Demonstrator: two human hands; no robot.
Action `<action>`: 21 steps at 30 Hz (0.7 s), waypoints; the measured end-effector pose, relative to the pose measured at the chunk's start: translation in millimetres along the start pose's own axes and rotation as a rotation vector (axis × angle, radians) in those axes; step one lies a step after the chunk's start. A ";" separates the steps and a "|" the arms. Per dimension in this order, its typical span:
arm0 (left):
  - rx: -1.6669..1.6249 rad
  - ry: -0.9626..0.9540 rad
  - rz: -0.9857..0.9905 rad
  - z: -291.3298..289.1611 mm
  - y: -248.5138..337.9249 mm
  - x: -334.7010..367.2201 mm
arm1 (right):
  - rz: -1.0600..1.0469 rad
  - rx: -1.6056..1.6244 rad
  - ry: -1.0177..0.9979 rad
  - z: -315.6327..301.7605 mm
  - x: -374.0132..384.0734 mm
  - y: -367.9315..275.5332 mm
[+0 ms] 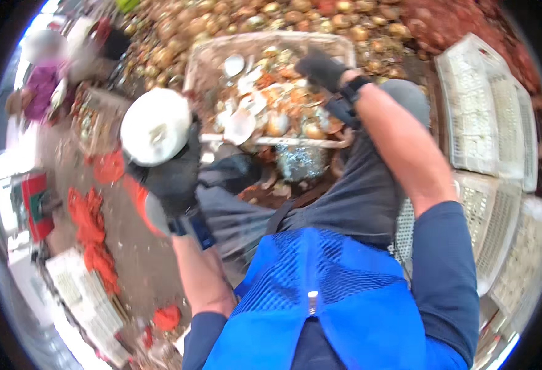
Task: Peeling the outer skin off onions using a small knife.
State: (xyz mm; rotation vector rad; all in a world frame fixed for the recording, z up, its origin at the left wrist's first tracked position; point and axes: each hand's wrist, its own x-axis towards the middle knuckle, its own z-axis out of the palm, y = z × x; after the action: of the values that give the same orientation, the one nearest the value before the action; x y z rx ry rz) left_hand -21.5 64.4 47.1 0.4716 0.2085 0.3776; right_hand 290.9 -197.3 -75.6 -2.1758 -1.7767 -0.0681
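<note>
My left hand (166,176), in a dark glove, is closed around a large, round, white peeled onion (155,126), raised at the left of a pale plastic crate (271,41). Over the crate's right part is my right hand (323,69), also dark-gloved. It is blurred, so I cannot make out its fingers or anything in them. Inside the crate lie orange-brown onion skins (283,92), whole onions (277,123) and pale peeled layers (240,126).
Behind the crate spreads a big heap of unpeeled onions (203,24). Red mesh sacks (462,24) lie at the far right. White slatted crates (474,105) stand along my right side. Orange netting (89,228) lies on the floor at left. Another person (43,92) sits at the far left.
</note>
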 end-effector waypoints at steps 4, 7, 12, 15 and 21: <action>-0.047 -0.123 -0.152 12.8 -11.2 2.8 | 0.088 -0.171 0.092 18.9 26.8 -31.5; 1.473 -0.120 0.838 41.9 -57.1 26.9 | 0.449 1.131 0.481 -9.1 3.2 -56.0; 1.544 -0.396 0.672 64.7 -119.7 60.7 | 0.997 1.903 0.789 -157.0 -104.7 -116.0; 1.355 -0.676 0.662 108.3 -172.7 68.8 | 0.900 2.041 1.201 -164.5 -187.6 -122.0; 0.717 -0.627 -0.624 222.0 -284.9 66.0 | 0.996 2.053 1.567 -115.0 -333.5 -153.5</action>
State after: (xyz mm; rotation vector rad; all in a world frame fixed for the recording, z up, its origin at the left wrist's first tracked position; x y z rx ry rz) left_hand 187.8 -233.2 97.1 1.1611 -0.1368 -0.4873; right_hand 89.2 -519.0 -13.7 -0.4661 0.4666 0.1703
